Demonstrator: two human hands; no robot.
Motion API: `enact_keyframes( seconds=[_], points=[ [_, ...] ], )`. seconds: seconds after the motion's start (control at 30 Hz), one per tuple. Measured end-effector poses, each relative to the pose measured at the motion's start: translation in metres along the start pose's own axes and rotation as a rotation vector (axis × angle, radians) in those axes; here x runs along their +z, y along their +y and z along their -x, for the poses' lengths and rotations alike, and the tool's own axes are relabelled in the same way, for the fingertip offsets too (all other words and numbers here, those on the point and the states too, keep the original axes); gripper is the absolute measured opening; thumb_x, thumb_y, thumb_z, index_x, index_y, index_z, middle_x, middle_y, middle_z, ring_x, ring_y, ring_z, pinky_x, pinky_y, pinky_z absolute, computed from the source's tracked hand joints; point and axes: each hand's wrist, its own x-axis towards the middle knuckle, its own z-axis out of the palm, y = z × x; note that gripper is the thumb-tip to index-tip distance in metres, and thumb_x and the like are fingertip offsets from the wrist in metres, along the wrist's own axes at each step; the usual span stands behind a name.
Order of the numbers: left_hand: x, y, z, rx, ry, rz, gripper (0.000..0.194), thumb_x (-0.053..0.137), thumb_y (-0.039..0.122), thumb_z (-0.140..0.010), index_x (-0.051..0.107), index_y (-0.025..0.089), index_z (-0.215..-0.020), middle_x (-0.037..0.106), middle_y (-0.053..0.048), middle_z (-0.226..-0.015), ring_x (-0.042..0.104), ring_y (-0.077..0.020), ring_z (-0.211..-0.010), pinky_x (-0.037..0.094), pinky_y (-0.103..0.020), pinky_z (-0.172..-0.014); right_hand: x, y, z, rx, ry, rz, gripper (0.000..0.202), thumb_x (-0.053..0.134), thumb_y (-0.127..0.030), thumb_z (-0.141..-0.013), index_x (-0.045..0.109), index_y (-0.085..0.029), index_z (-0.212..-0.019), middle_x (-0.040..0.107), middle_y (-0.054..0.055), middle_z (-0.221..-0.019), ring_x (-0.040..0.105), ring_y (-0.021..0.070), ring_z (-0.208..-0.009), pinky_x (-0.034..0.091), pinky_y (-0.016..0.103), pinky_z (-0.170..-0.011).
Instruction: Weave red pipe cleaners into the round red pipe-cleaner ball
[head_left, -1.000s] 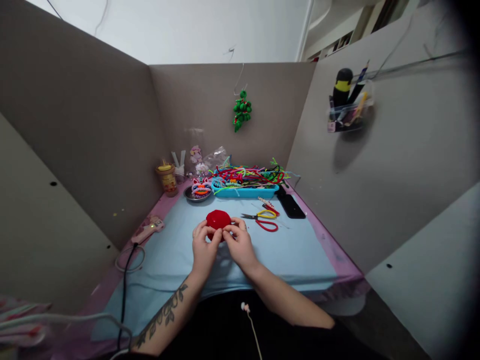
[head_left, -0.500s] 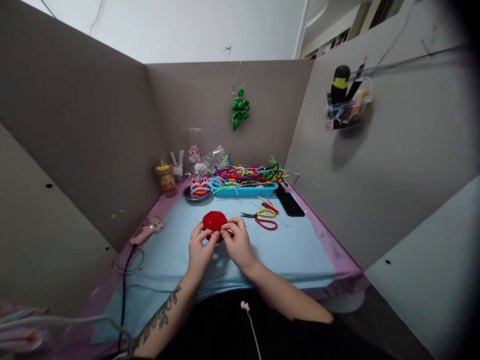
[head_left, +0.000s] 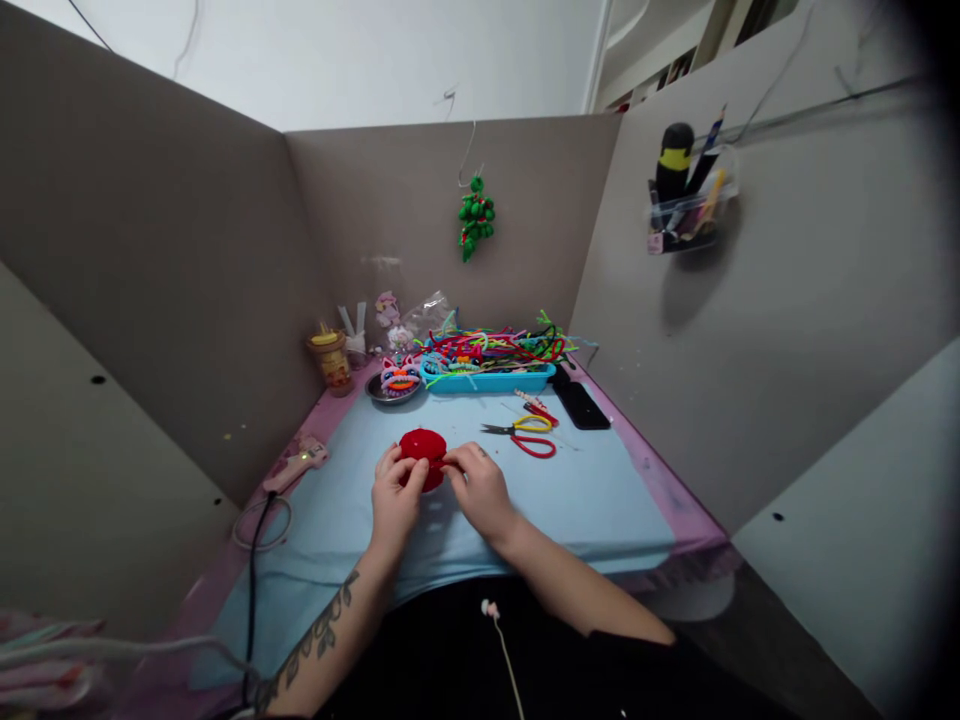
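A rounded red piece [head_left: 423, 444], fuzzy-looking and of a kind I cannot make out, is held up over the blue cloth [head_left: 577, 490]. My left hand [head_left: 397, 490] grips its left and near side, thumb and fingers closed on it. At its right edge, my right hand [head_left: 477, 484] pinches a small red end between thumb and forefinger. Fingers hide part of the red piece's lower half. Scissors [head_left: 525, 436] with one yellow and one red handle lie open to the right of my hands.
Behind are a blue tray [head_left: 495, 382] heaped with coloured strands and a metal dish [head_left: 391, 396] with a colourful craft piece. A black phone [head_left: 585, 406] lies at right, a pink glue gun [head_left: 300, 466] with its cord at left. Partition walls [head_left: 450, 160] enclose the table.
My right hand's fingertips have drawn slightly right, away from the left hand's, still pinching the red end. The red piece has shifted a little left and down.
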Motion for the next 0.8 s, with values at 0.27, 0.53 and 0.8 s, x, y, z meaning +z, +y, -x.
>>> enact_keyframes(
  seconds=[0.27,0.53,0.8],
  points=[
    [0.004,0.001,0.001,-0.084,-0.100,0.093,0.031,0.061,0.046,-0.078,0.071,0.019,-0.069,0.067,-0.010,-0.106,0.060,-0.0256,-0.106,0.041,-0.039,-0.100,-0.009,0.010,-0.004,-0.002,0.004,0.103,0.015,0.054,-0.018,-0.089,0.067,-0.024,-0.086,0.066,0.006,-0.086,0.059,0.0224,-0.086,0.046,0.035,-0.081],
    [0.000,0.001,0.001,-0.070,-0.208,0.061,0.028,0.061,0.044,-0.077,0.067,0.019,-0.066,0.067,-0.009,-0.102,0.061,-0.0245,-0.100,0.041,-0.038,-0.096,-0.012,0.016,-0.010,0.056,0.012,0.029,0.012,0.056,-0.019,-0.087,0.066,-0.024,-0.082,0.065,0.003,-0.084,0.059,0.0204,-0.086,0.045,0.033,-0.082],
    [0.001,0.005,0.000,-0.093,-0.211,0.163,0.033,0.060,0.048,-0.077,0.065,0.018,-0.063,0.065,-0.005,-0.082,0.059,-0.0180,-0.078,0.047,-0.028,-0.075,-0.010,0.015,-0.013,0.127,0.086,-0.035,0.009,0.062,-0.018,-0.081,0.067,-0.023,-0.076,0.063,0.002,-0.083,0.056,0.0203,-0.089,0.042,0.036,-0.088]
  ],
)
